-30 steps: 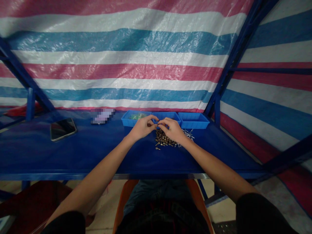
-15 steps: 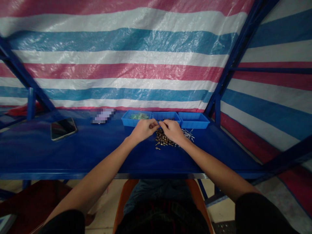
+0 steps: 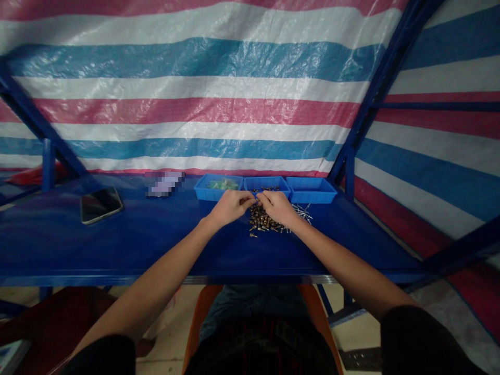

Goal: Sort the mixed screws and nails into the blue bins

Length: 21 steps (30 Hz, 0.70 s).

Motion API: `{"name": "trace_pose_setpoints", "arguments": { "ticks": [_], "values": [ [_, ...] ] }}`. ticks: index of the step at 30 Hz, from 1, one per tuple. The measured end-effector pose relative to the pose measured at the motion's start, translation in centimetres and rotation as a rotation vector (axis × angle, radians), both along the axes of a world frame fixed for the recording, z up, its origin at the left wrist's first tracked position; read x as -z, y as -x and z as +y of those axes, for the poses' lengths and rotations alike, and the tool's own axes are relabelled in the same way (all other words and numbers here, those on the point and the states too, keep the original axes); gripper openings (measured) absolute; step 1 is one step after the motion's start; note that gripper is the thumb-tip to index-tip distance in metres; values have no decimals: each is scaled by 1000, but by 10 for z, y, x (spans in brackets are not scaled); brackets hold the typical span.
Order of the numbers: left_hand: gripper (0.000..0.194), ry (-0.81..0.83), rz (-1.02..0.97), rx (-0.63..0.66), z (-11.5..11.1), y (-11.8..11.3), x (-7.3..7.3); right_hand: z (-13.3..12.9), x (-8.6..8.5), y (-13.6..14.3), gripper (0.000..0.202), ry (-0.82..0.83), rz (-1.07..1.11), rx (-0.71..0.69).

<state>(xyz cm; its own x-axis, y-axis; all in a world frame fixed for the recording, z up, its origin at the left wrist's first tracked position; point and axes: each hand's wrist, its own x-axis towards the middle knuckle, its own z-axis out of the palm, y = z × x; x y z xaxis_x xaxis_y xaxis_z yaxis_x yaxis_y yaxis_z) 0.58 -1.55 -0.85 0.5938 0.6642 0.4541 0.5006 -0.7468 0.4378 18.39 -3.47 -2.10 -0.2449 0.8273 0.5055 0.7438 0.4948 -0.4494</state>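
My left hand [image 3: 233, 205] and my right hand [image 3: 276, 207] meet fingertip to fingertip above a heap of small brass-coloured metal parts [image 3: 261, 221]. Both hands are closed in a pinch, and whatever sits between the fingers is too small to name. Silver pin-like pieces [image 3: 303, 212] lie to the right of the heap, partly behind my right wrist. Just beyond the hands is the middle blue tray [image 3: 250, 183], with more brass-coloured parts in it. One loose brass part [image 3: 253, 236] rests nearer the table's front edge.
The left blue tray [image 3: 200, 194] holds pale green pieces; the right blue tray [image 3: 311, 198] stands beside the middle one. A phone [image 3: 101, 205] and a blurred-out item [image 3: 165, 184] lie on the blue table [image 3: 164, 250] to the left. Striped sheeting [image 3: 195, 112] hangs behind.
The fingertips of both hands have shifted slightly while staying together over the heap. The camera view has tilted a little; the trays and the heap look the same.
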Motion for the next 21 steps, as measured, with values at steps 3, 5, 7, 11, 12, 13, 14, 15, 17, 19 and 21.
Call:
{"name": "trace_pose_setpoints", "arguments": {
  "ticks": [3, 5, 7, 11, 12, 13, 14, 15, 17, 19, 21],
  "values": [
    [23, -1, -1, -13, 2, 1, 1, 0, -2, -2, 33, -12, -24, -10],
    [25, -10, -3, -21, 3, 1, 2, -1, -4, -2, 23, -28, -12, -28],
    [27, -15, -2, -22, 4, 2, 3, -3, -4, -2, 17, -42, 16, -59],
    [30, 10, 19, -1, 6, 2, 5, -2, -5, -3, 12, -84, 28, -93],
    [28, 29, 37, 9, 7, 2, 6, -1, -6, -5, 12, -105, 36, -76],
    [25, 56, 61, 21, 7, 2, 7, 2, -6, -8, 12, -136, 51, -44],
    [22, 86, 91, 37, 9, 2, 9, 6, -6, -12, 13, -176, 71, 1],
    [20, 113, 123, 56, 10, 2, 12, 10, -6, -18, 14, -220, 91, 56],
    [22, 135, 175, 92, 13, 3, 17, 18, -6, -30, 18, -294, 122, 173],
    [28, 109, 204, 110, 15, 3, 22, 24, -5, -41, 23, -310, 133, 254],
    [29, 72, 229, 104, 17, 4, 24, 26, -4, -47, 25, -285, 139, 281]
  ]
}}
